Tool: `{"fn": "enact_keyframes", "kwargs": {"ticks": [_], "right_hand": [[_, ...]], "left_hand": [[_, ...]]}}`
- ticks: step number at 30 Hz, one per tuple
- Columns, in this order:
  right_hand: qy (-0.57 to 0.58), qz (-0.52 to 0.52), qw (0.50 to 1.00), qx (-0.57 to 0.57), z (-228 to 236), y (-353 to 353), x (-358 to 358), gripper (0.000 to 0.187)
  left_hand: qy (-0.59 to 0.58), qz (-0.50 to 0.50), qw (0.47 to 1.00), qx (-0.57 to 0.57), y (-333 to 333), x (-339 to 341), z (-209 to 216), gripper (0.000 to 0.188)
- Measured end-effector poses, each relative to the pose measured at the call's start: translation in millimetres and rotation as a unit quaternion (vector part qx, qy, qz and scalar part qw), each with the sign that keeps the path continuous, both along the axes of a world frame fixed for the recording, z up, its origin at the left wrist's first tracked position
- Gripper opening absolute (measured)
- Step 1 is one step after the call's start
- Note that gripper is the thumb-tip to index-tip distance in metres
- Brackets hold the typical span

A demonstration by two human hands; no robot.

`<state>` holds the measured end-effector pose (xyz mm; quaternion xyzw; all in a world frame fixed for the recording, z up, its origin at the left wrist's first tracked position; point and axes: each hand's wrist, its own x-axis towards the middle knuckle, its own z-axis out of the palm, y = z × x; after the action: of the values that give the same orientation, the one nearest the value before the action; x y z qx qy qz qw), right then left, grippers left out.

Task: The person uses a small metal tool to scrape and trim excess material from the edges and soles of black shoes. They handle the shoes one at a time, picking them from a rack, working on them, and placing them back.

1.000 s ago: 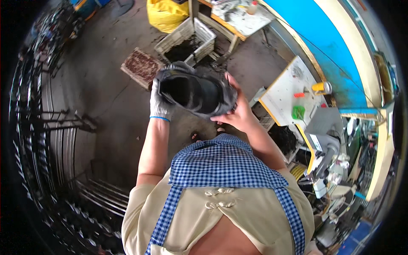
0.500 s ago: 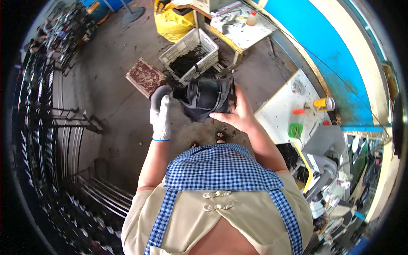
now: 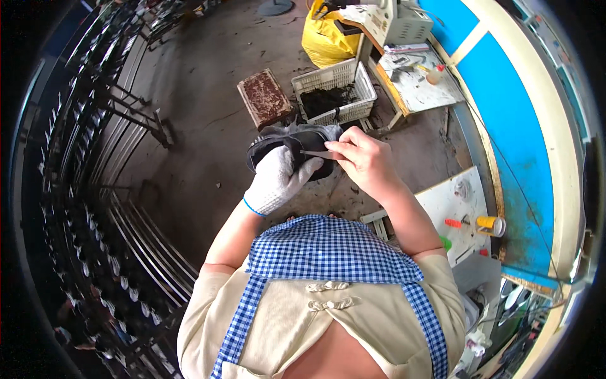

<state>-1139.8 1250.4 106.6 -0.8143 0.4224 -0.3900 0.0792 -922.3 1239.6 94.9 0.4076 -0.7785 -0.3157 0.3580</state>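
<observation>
In front of my apron hangs a black shoe (image 3: pixel 309 142) with a grey lining or edge along its far side. My left hand (image 3: pixel 274 180), in a white knitted glove with a blue cuff, is closed on the shoe's near left part. My bare right hand (image 3: pixel 366 158) pinches a thin, pale, pointed tool (image 3: pixel 314 153). The tool's tip points left and meets the shoe's upper surface near my left thumb. Its exact kind does not show, since my fingers cover the other end.
Beyond the shoe stand a white plastic crate (image 3: pixel 328 79) with black scraps and a worn reddish-brown box (image 3: pixel 265 98). A yellow bag (image 3: pixel 328 41) and a cluttered white table (image 3: pixel 423 85) are behind. Metal racks (image 3: pixel 120 95) line the left; a white worktop (image 3: pixel 454 196) stands right.
The shoe has turned, and my left hand has moved from its left end onto its near side. My right hand has left the shoe's right side and brings the tool's tip to it.
</observation>
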Motion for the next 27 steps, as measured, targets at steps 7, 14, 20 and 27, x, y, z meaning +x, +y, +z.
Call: {"fn": "enact_keyframes", "kwargs": {"ticks": [7, 14, 20, 27], "right_hand": [[0.132, -0.002, 0.989, -0.064, -15, 2, 28, 0.013], [-0.629, 0.063, 0.654, 0.415, -34, -1, 20, 0.012], [-0.402, -0.045, 0.908, 0.109, -77, -14, -36, 0.023], [-0.169, -0.062, 0.936, 0.302, -119, 34, -36, 0.030]], "left_hand": [[-0.030, 0.003, 0.997, -0.073, 11, 13, -6, 0.020], [0.060, 0.033, 0.998, -0.013, 25, 9, 19, 0.028], [0.073, 0.020, 0.995, 0.060, 23, 4, 4, 0.028], [0.055, -0.025, 0.996, 0.058, 8, -8, -11, 0.023]]}}
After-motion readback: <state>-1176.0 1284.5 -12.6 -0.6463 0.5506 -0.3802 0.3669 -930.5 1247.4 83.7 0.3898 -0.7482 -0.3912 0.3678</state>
